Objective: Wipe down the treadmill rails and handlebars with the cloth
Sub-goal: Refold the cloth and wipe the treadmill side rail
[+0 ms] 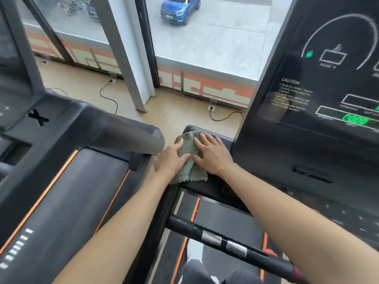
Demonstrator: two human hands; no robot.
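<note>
A green cloth [188,146] lies draped over the black front cover [217,189] of the treadmill I stand on, its lower edge hanging toward me. My left hand [170,158] presses on the cloth's left side with fingers straight. My right hand [211,154] lies flat on its right side, fingers spread. A black handlebar [225,238] with silver sensor plates crosses below my forearms. The console [320,83] rises at the right, its display lit green.
A second treadmill [67,181] with orange trim stands close on the left, its dark arm [131,138] ending just beside my left hand. Beyond lie a tan floor, cables [223,117] plugged into floor sockets, a grey pillar [131,64] and large windows.
</note>
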